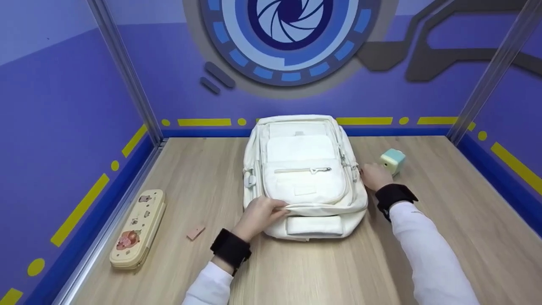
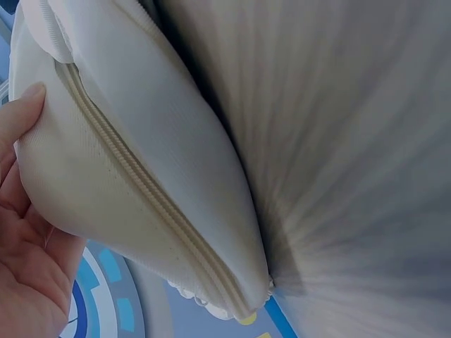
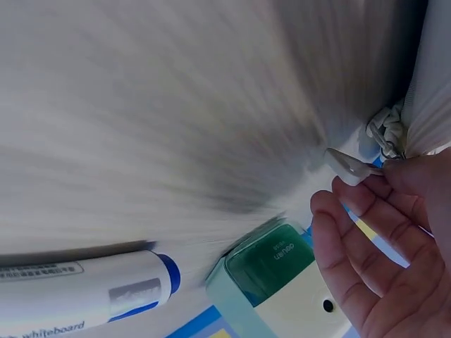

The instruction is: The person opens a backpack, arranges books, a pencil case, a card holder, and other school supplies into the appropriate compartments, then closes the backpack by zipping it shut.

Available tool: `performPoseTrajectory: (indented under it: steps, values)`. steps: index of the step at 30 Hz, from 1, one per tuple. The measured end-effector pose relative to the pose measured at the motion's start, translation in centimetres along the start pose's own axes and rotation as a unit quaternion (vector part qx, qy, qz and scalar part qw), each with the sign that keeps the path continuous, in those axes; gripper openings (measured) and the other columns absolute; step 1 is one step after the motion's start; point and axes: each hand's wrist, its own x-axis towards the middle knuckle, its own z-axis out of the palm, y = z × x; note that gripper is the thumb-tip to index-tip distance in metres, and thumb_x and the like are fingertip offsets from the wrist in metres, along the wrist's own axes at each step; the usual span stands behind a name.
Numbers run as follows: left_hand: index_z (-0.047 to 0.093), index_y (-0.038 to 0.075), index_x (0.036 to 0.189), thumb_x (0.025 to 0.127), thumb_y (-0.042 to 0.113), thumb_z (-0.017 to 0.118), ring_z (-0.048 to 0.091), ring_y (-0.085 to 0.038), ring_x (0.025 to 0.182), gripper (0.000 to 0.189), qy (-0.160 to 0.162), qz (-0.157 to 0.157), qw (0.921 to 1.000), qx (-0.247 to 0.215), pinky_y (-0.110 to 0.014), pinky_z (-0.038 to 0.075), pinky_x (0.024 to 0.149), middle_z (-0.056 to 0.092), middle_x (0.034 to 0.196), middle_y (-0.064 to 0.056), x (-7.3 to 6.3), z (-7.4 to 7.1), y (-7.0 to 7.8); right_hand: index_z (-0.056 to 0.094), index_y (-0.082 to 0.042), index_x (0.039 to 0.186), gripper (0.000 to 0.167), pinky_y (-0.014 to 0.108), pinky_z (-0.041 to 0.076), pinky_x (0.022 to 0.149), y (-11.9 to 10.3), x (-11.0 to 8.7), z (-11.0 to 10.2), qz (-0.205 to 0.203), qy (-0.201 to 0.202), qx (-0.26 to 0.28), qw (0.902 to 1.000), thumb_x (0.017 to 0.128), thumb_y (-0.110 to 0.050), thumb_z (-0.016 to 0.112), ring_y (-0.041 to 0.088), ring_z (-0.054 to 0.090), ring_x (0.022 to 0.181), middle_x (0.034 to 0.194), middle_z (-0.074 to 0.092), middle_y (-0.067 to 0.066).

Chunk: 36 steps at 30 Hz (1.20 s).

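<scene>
A white backpack (image 1: pixel 301 148) lies on the table with its front pocket facing up. My left hand (image 1: pixel 259 217) grips the edge of its front section at the near left, thumb on top and fingers curled underneath. Just below that grip, a zipper (image 2: pixel 151 186) runs along the bag's side in the left wrist view. At the bag's right side, my right hand (image 1: pixel 376 176) pinches a white zipper pull (image 3: pixel 347 167) between thumb and forefinger. Right beyond this hand stands a mint and cream pencil sharpener (image 1: pixel 394 160).
A cream pencil case (image 1: pixel 139 228) with cartoon prints lies at the table's left. Between it and the bag is a small pink flat piece (image 1: pixel 195 232). A whiteboard marker (image 3: pixel 84 292) lies near the sharpener in the right wrist view. Blue panels (image 1: pixel 169 84) enclose the table.
</scene>
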Motion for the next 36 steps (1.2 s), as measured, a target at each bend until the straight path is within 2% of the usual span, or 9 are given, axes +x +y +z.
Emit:
performPoseTrajectory:
  steps: [3, 7, 12, 16, 21, 24, 28, 31, 36]
  values:
    - [0.081, 0.012, 0.098, 0.092, 0.022, 0.076, 0.075, -0.015, 0.076, 0.013, 0.002, 0.001, 1.0, 0.001, -0.033, 0.06, 0.072, 0.081, 0.091, -0.002, 0.1, 0.0, 0.0, 0.068, 0.01, 0.094, 0.022, 0.059, 0.056, 0.071, 0.1, -0.1, 0.0, 0.002, 0.013, 0.002, 0.9999, 0.101, -0.008, 0.056, 0.046, 0.069, 0.078, 0.086, 0.07, 0.031]
    - [0.082, 0.011, 0.1, 0.092, 0.021, 0.076, 0.077, -0.017, 0.082, 0.014, 0.002, -0.002, 1.0, -0.001, -0.034, 0.061, 0.074, 0.082, 0.095, -0.003, 0.1, 0.0, -0.1, 0.069, 0.007, 0.091, 0.019, 0.057, 0.056, 0.069, -0.1, -0.2, -0.2, 0.009, 0.01, 0.008, 0.9999, 0.099, -0.007, 0.059, 0.044, 0.07, 0.077, 0.085, 0.071, 0.029]
    - [0.082, 0.012, 0.099, 0.092, 0.021, 0.076, 0.074, -0.014, 0.075, 0.013, 0.001, 0.0, 1.0, -0.001, -0.032, 0.059, 0.071, 0.081, 0.092, -0.002, 0.1, 0.1, -0.1, 0.069, 0.005, 0.085, 0.019, 0.052, 0.053, 0.064, -0.4, -0.2, -0.7, 0.012, 0.02, 0.022, 0.9995, 0.098, -0.007, 0.061, 0.04, 0.069, 0.071, 0.08, 0.072, 0.025]
    - [0.082, 0.014, 0.098, 0.093, 0.022, 0.075, 0.066, -0.008, 0.069, 0.012, -0.001, -0.003, 1.0, 0.003, -0.029, 0.056, 0.068, 0.081, 0.089, 0.0, 0.0, 0.0, 0.0, 0.071, 0.004, 0.088, 0.019, 0.049, 0.051, 0.062, -1.0, 0.0, -1.4, 0.005, 0.053, 0.042, 0.9977, 0.099, -0.007, 0.06, 0.037, 0.068, 0.07, 0.08, 0.073, 0.024]
    - [0.082, 0.014, 0.096, 0.092, 0.024, 0.076, 0.054, -0.001, 0.065, 0.012, 0.002, -0.009, 0.9999, 0.005, -0.025, 0.052, 0.063, 0.08, 0.086, 0.002, 0.1, 0.0, 0.1, 0.072, 0.001, 0.095, 0.011, 0.05, 0.053, 0.065, -1.8, 0.3, -2.0, -0.046, 0.113, 0.048, 0.9914, 0.098, -0.004, 0.063, 0.037, 0.068, 0.072, 0.086, 0.074, 0.021]
    - [0.082, 0.014, 0.096, 0.092, 0.025, 0.076, 0.055, -0.002, 0.065, 0.013, 0.003, -0.011, 0.9999, 0.003, -0.026, 0.053, 0.064, 0.08, 0.087, 0.001, 0.1, 0.0, 0.1, 0.074, -0.001, 0.101, 0.01, 0.05, 0.058, 0.073, -2.5, 0.7, -2.0, -0.09, 0.128, 0.038, 0.9869, 0.097, -0.004, 0.065, 0.038, 0.071, 0.084, 0.101, 0.076, 0.02]
    - [0.082, 0.014, 0.099, 0.092, 0.024, 0.076, 0.067, -0.006, 0.07, 0.014, 0.004, -0.01, 0.9999, 0.005, -0.029, 0.057, 0.068, 0.081, 0.09, 0.001, 0.1, 0.1, 0.1, 0.075, -0.003, 0.117, 0.024, 0.052, 0.06, 0.088, -2.9, 1.4, -1.8, -0.139, 0.118, 0.009, 0.9833, 0.094, -0.003, 0.068, 0.04, 0.07, 0.111, 0.122, 0.074, 0.019]
    - [0.082, 0.014, 0.099, 0.092, 0.025, 0.076, 0.069, -0.009, 0.072, 0.014, 0.003, -0.01, 0.9999, 0.002, -0.03, 0.058, 0.069, 0.081, 0.091, 0.001, 0.1, 0.1, 0.0, 0.074, -0.003, 0.119, 0.028, 0.053, 0.058, 0.094, -3.0, 1.9, -1.8, -0.161, 0.108, -0.014, 0.981, 0.092, -0.001, 0.07, 0.041, 0.066, 0.122, 0.126, 0.073, 0.019]
    - [0.082, 0.015, 0.098, 0.092, 0.025, 0.076, 0.059, -0.004, 0.066, 0.014, -0.002, -0.017, 0.9998, -0.007, -0.027, 0.054, 0.066, 0.08, 0.088, 0.001, 0.1, 0.0, 0.0, 0.075, -0.004, 0.117, 0.026, 0.056, 0.057, 0.097, -3.0, 2.4, -1.9, -0.173, 0.098, -0.017, 0.9798, 0.092, -0.003, 0.069, 0.043, 0.063, 0.127, 0.129, 0.072, 0.018]
